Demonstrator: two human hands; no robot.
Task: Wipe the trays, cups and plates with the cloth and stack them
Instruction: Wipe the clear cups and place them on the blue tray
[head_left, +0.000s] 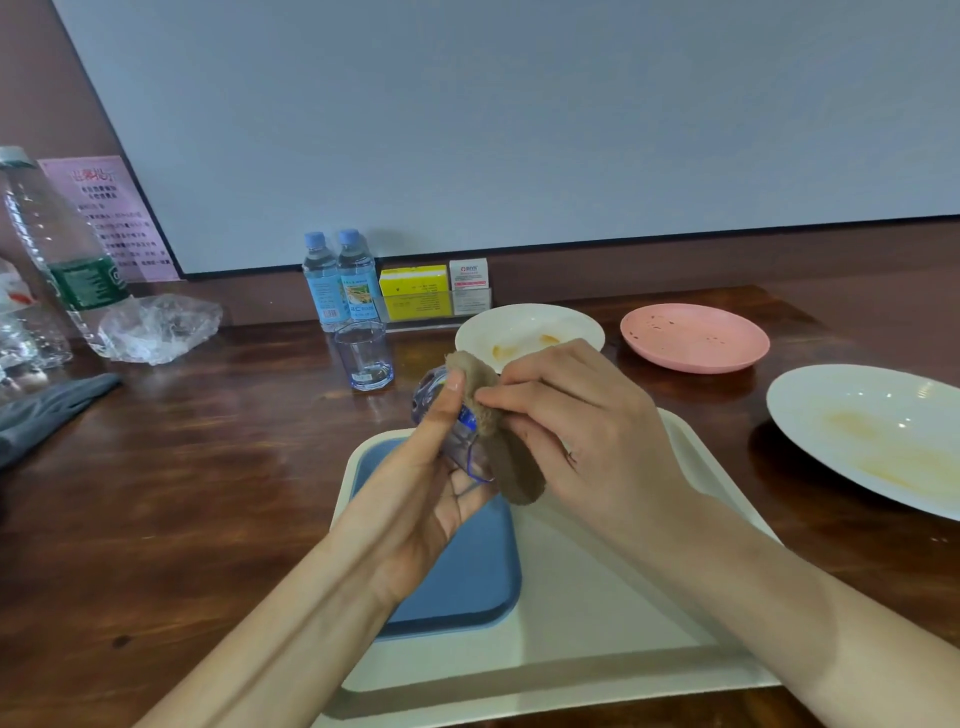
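Note:
My left hand (441, 483) grips a clear bluish cup (431, 389) tilted on its side above the trays. My right hand (576, 415) pinches a brown cloth (511, 462) against the cup's mouth; part of the cloth hangs down. Below them a small blue tray (467, 571) lies inside a larger cream tray (597, 597). A second clear cup (363, 356) stands upright behind. A stained white plate (530, 327), a pink plate (693, 338) with crumbs and a large stained white plate (872, 436) sit at the back right.
Two small water bottles (340, 283) and yellow and white boxes (415, 291) stand by the wall. A big empty bottle (57, 249), crumpled plastic (158, 327) and a grey cloth (47, 410) lie at the left of the wooden table (208, 467).

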